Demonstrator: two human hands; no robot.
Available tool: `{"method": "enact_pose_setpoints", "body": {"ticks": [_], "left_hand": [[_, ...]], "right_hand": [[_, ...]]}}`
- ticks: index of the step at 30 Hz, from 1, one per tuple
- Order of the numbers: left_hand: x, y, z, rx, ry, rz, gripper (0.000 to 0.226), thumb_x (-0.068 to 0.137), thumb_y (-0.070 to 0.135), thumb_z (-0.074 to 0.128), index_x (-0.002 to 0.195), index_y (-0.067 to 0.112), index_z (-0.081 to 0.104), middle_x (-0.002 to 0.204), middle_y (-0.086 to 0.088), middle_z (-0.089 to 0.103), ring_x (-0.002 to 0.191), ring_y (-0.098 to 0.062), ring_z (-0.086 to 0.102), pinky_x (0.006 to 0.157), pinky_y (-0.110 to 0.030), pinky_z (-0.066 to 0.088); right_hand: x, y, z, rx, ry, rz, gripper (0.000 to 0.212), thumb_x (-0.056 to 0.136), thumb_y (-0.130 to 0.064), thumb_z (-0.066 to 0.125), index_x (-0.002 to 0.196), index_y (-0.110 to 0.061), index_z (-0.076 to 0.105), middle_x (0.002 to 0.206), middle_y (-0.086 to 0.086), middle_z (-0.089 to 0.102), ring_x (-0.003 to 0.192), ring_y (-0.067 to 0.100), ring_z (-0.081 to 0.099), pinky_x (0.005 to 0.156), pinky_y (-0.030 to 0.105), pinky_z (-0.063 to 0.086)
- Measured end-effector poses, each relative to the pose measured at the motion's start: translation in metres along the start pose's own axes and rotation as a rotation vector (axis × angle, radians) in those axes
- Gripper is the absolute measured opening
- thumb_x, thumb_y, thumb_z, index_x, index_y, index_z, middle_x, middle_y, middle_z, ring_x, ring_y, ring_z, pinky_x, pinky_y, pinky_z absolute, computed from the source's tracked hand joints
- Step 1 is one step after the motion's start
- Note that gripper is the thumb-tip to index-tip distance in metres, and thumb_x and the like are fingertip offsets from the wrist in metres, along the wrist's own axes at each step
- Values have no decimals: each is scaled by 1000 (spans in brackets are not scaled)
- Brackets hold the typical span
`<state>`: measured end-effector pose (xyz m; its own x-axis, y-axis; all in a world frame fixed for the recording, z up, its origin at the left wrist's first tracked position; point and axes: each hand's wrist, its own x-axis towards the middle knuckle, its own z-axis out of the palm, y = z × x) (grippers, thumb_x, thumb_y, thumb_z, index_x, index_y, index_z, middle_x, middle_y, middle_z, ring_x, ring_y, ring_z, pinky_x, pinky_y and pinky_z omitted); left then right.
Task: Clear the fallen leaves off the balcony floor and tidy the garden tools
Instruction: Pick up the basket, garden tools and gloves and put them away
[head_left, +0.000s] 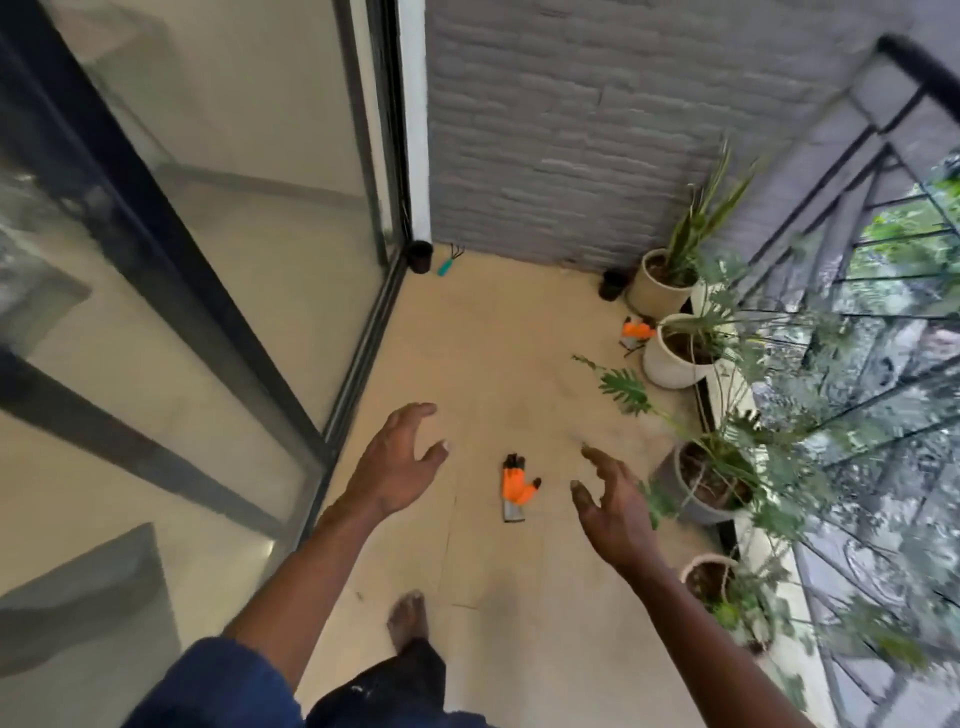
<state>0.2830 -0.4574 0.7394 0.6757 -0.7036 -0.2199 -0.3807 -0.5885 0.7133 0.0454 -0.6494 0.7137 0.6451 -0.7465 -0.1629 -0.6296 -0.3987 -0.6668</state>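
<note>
far left: glass sliding door (218, 249) along the edge of the tan balcony floor (493, 338). back corner by the door: small black pot (418, 255), teal-handled hand rake (445, 266) just beside it at the foot of the grey brick wall (571, 130). nearer, mid-frame: left hand (395, 467) out in front, above the floor, with fingers spread and loosely curved, gripping nothing. bare foot (408, 618) below it on the floor. between the two hands, flat on the floor: near orange glove (515, 488), touched by neither hand. right of that: right hand (613, 509), also raised, with fingers apart and slack, holding nothing. further right: green split leaf (623, 389) low over the floor near the white pot (670, 364); fallen or attached to a plant, cannot tell. far orange glove (636, 332) on the floor between the white pot and the cream pot (657, 293), with a second small black pot (613, 283) close by. more potted plants in a row along the black railing (893, 218) at far right.

step in hand, as a judgement: gathering the scattered garden gear, approaching the near orange glove. floor looks mostly leaf-free apart from that one leaf.

next move calls for bending down, lowering one hand onto the near orange glove and pinching the limp fabric. after that, the far orange glove and the teal-handled hand rake, well apart from each other, so a few steps toward the wall.
</note>
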Motion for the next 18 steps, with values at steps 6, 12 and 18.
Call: {"method": "enact_pose_setpoints", "body": {"ticks": [6, 12, 18], "left_hand": [[80, -5, -59, -22, -27, 68, 54, 100, 38, 64, 150, 27, 47, 154, 5, 47, 140, -16, 46, 108, -21, 32], [148, -5, -89, 3, -67, 94, 55, 101, 38, 63, 151, 26, 46, 156, 3, 45, 141, -17, 46, 106, -20, 30], [234, -6, -99, 29, -118, 93, 55, 101, 37, 63, 152, 25, 45, 157, 1, 45, 141, -17, 45, 105, -20, 30]], "right_hand": [[75, -56, 33, 99, 16, 71, 47, 98, -22, 66, 143, -22, 52, 139, 7, 51, 125, 24, 56, 102, 45, 52], [131, -89, 58, 117, -25, 97, 47, 99, -24, 64, 144, -26, 51, 142, 3, 50, 130, 20, 53, 106, 44, 49], [221, -100, 74, 104, -29, 117, 46, 100, -23, 63, 144, -25, 50, 145, 5, 49, 133, 22, 52, 108, 43, 48]]}}
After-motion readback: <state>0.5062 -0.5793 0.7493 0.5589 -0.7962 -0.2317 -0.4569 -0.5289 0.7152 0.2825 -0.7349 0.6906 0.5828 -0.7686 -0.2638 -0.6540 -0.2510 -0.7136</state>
